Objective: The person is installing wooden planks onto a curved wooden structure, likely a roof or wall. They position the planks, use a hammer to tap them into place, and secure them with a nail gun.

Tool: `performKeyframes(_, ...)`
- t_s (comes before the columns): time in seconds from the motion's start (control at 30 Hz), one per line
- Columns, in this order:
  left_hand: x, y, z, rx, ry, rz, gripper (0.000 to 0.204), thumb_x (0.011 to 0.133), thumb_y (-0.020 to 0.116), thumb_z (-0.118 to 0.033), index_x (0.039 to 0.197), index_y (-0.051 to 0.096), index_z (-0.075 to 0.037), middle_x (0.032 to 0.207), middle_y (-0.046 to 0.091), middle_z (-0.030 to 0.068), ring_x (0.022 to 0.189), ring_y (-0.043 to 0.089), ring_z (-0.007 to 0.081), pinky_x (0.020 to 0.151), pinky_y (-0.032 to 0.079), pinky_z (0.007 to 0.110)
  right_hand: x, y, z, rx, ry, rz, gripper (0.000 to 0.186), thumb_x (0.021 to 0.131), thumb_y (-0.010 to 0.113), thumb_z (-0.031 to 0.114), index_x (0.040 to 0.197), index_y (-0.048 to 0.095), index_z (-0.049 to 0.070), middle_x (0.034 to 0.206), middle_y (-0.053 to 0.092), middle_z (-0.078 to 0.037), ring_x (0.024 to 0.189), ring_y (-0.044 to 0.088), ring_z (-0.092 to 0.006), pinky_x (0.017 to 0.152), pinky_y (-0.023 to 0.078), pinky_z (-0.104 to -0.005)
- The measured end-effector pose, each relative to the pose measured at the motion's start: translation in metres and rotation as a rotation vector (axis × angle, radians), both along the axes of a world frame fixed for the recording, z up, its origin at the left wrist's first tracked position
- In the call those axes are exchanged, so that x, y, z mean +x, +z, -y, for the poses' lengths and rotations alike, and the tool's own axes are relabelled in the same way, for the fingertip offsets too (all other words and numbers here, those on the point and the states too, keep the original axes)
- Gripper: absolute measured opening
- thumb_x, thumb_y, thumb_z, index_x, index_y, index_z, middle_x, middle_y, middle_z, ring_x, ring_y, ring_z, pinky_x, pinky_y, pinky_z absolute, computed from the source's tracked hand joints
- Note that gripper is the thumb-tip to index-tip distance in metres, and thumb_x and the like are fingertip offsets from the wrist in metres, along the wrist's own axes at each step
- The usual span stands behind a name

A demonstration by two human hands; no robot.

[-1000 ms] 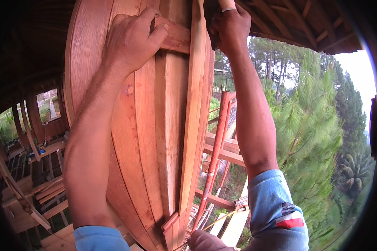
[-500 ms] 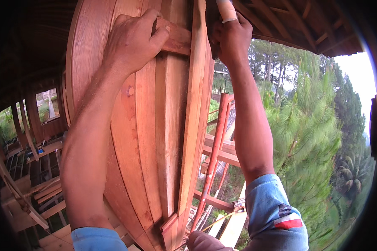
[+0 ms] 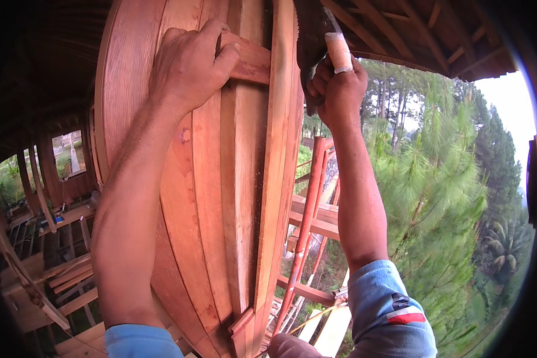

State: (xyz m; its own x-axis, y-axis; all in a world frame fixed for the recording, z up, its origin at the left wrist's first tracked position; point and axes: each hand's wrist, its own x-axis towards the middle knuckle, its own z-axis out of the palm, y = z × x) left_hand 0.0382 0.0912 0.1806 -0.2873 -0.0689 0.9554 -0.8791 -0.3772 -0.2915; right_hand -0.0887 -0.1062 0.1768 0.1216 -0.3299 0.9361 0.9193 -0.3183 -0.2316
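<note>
The saw point(image 3: 311, 37) runs out past the top edge, so its far end is out of sight, and the right hand point(image 3: 342, 89) hides much of its near end, while the left hand point(image 3: 188, 68) covers the left end of the wood block point(image 3: 253, 61). The long planks point(image 3: 207, 197) are also cut off at the top and partly covered by the left forearm point(image 3: 131, 197), and the lower edge crops the left sleeve point(image 3: 140, 342) and right sleeve point(image 3: 389, 319). A blue thing point(image 3: 59, 219) at far left is too small to tell, and the ceiling point(image 3: 48, 65) above fades into shadow.
</note>
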Motion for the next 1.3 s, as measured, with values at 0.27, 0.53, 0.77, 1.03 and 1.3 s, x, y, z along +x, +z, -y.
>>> performKeyframes(0.27,-0.005,-0.001,0.0,0.006,0.009,-0.057,0.042,0.094,0.06,-0.036,0.115,0.067,-0.001,0.071,0.063,0.0168,0.079,0.062,0.0334,0.082,0.047,0.046,-0.002,-0.002,0.007,-0.039,0.062,0.103,0.016,0.098,0.059,0.014,0.086,0.055,0.003,0.062,0.048,0.001,0.046,0.04,-0.0056,0.041,0.029,-0.0238)
performKeyframes(0.53,0.005,0.004,0.002,-0.066,-0.001,0.126,0.04,0.093,0.061,-0.032,0.112,0.066,0.002,0.059,0.056,0.0161,0.062,0.06,0.0323,0.074,0.047,0.043,-0.007,-0.025,0.005,-0.083,0.043,0.108,0.013,0.098,0.059,0.013,0.093,0.059,0.001,0.067,0.052,0.001,0.05,0.044,-0.0042,0.042,0.031,-0.0214)
performKeyframes(0.77,0.001,0.003,0.001,-0.03,-0.025,0.059,0.038,0.092,0.061,-0.031,0.11,0.066,0.002,0.059,0.056,0.016,0.061,0.06,0.0328,0.077,0.047,0.043,-0.012,-0.033,0.008,-0.149,0.144,0.075,0.009,0.098,0.055,0.01,0.096,0.057,0.002,0.066,0.048,0.003,0.051,0.038,-0.0035,0.043,0.027,-0.0216)
performKeyframes(1.03,-0.001,0.001,0.0,0.007,-0.024,0.005,0.036,0.093,0.06,-0.031,0.11,0.066,0.001,0.067,0.061,0.0184,0.073,0.062,0.0362,0.08,0.047,0.044,-0.003,-0.032,0.004,-0.07,0.023,0.043,0.005,0.095,0.055,0.007,0.092,0.057,0.004,0.066,0.05,0.002,0.05,0.043,-0.0044,0.043,0.031,-0.0215)
performKeyframes(1.3,-0.001,0.001,-0.001,-0.019,0.014,0.025,0.038,0.094,0.061,-0.03,0.117,0.064,0.0,0.077,0.066,0.0204,0.084,0.064,0.0373,0.084,0.048,0.045,0.018,0.023,0.001,-0.105,-0.413,0.156,0.011,0.091,0.057,0.008,0.091,0.064,-0.001,0.067,0.059,-0.004,0.051,0.052,-0.0074,0.043,0.038,-0.0245)
